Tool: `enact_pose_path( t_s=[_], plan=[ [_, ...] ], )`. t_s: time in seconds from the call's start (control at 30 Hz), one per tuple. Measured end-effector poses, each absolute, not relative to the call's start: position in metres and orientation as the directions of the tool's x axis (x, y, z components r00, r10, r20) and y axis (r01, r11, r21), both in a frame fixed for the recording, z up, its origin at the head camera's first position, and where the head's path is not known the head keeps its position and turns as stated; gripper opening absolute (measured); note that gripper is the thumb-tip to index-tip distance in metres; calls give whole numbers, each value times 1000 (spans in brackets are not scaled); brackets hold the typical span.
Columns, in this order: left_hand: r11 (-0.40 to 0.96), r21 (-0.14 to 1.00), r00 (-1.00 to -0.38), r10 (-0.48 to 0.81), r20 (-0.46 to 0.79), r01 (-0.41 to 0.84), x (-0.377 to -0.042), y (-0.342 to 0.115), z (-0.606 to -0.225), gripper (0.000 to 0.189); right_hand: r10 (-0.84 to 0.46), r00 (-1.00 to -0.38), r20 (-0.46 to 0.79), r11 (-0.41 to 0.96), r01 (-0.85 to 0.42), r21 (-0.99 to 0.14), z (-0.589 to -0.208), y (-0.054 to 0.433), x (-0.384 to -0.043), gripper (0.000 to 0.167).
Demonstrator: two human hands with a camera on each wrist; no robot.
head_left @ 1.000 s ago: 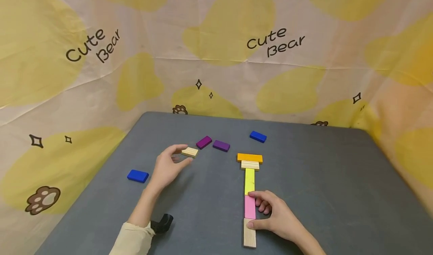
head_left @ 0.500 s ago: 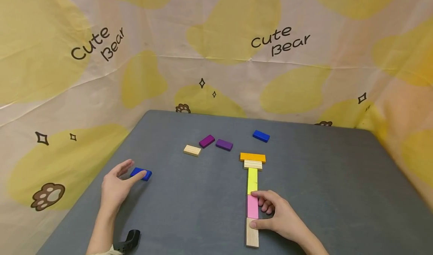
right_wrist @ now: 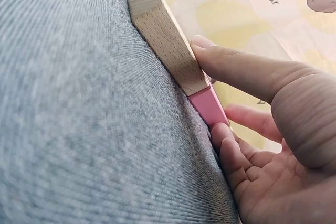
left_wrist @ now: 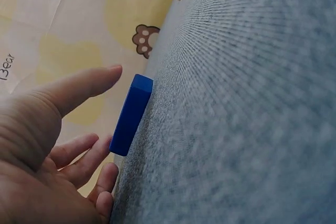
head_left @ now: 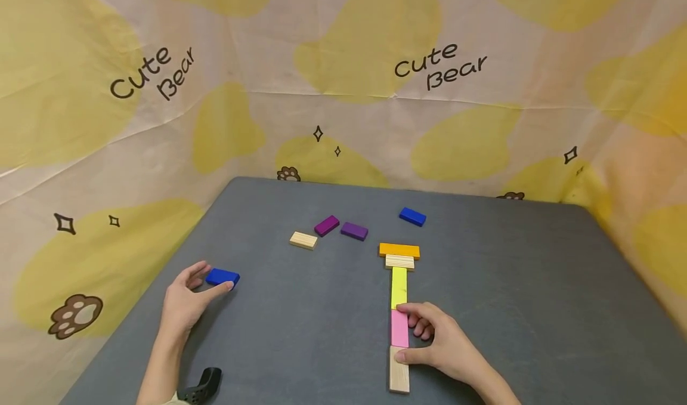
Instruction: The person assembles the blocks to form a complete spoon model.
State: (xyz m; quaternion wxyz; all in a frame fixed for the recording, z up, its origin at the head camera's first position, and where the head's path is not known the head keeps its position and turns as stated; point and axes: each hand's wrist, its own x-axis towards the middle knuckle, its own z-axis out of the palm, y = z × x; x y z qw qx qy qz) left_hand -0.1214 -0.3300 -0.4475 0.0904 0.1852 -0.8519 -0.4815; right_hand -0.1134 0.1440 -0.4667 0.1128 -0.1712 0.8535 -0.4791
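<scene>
Your right hand [head_left: 442, 342], unclenched, touches the row [head_left: 399, 288]: five blocks joined towards the table's [head_left: 537, 286] far edge. Near the left edge, your left hand [head_left: 185, 303] spreads around the blue block [head_left: 221, 276], contact hard to tell. Farther off, four loose blocks [head_left: 354, 231] remain unjoined.

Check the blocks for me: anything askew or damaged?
Nothing stands out. The pink block and yellow block line up, the orange block lies crosswise at the far end, and no damage shows.
</scene>
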Motion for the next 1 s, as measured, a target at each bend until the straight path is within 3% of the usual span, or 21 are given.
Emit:
enact_pose_path(
  t_s=[1.0],
  plan=[
    [510,815,-923,-377,-75,-274,-130,-329,-449,105,-405,-913,-47,480,-169,-861,-465,145,-114,70]
  ],
)
